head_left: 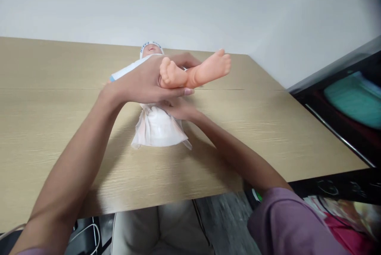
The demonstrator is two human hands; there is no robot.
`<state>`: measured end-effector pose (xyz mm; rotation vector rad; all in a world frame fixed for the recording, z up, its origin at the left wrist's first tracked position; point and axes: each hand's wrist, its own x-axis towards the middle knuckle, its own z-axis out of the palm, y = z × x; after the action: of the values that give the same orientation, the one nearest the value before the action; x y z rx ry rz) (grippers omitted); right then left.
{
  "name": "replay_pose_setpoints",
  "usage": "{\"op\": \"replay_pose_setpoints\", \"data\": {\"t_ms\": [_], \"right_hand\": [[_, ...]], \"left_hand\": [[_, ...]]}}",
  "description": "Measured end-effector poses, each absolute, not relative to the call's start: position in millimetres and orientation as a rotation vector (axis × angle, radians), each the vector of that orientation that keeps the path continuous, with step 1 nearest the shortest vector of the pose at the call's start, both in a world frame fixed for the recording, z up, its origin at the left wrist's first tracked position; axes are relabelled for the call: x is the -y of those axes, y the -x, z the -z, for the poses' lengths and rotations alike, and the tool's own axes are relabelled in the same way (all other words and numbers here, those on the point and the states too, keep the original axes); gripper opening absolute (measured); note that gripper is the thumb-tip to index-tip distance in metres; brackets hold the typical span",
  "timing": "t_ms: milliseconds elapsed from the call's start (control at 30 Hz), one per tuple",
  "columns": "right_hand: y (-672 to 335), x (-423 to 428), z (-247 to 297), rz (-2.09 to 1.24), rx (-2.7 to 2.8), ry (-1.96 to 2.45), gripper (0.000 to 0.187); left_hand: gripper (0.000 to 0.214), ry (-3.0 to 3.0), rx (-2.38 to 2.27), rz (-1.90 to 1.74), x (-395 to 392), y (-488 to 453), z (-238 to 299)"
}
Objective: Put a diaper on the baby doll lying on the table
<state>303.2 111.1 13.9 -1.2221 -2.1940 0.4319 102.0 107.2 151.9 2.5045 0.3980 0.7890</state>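
A baby doll (210, 67) lies on its back on the wooden table, its head in a printed white cap at the far side. My left hand (143, 80) is closed around the doll's legs and holds them raised, feet pointing to the right. Beneath the legs, my right hand (180, 108) reaches under the doll's bottom, at the upper edge of a white diaper (160, 128). The diaper lies spread out toward me on the tabletop. Most of my right hand's fingers are hidden behind the left hand and the doll.
The light wooden table (59, 128) meets a white wall (119, 4) at the back. At the right stands a dark-framed object with a teal panel (354, 96). Below the front edge are my legs (160, 231), cables at the left and colourful items at the right.
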Motion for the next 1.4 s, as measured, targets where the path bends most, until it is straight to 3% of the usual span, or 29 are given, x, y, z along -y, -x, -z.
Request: {"op": "replay_pose_setpoints", "data": {"t_ms": [133,300,500,700,867,967,1167,1333,1400], "right_hand": [[-342.3,-67.0,-14.2,-0.335,1.982,1.310,0.040],[-344.9,-19.0,-31.6,-0.149,1.843,1.130,0.069],[-351.0,-13.1,-45.9,-0.234,2.081,0.955,0.053],[-394.7,-19.3,-8.1,-0.143,2.316,0.738,0.040],[-403.8,-21.0,25.8,-0.103,2.381,0.782,0.040],[-402.9,-20.1,28.8,-0.102,2.397,0.796,0.036],[-410.9,-20.2,17.2,-0.145,2.478,0.823,0.037],[-421.6,-20.4,-2.1,-0.324,2.467,0.802,0.052],[-416.8,-12.9,-9.8,-0.345,2.456,0.870,0.048]], "left_hand": [[0.047,-2.475,-0.419,-0.781,-102.0,-104.0,-137.5],[0.047,-2.527,-0.366,-0.776,-87.3,-104.6,-115.2],[0.051,-2.623,-0.374,-0.777,-67.0,-82.0,-99.9],[0.047,-2.735,-0.505,-0.604,-57.5,-16.1,-77.2],[0.077,-2.723,-0.549,-0.486,-50.7,13.1,-49.9],[0.083,-2.718,-0.580,-0.427,-48.5,13.1,-39.2],[0.063,-2.757,-0.580,-0.350,-52.1,9.3,-35.1],[0.040,-2.752,-0.713,-0.255,-39.9,-5.1,-42.6],[0.044,-2.759,-0.827,-0.278,-30.4,-14.7,-40.8]]}}
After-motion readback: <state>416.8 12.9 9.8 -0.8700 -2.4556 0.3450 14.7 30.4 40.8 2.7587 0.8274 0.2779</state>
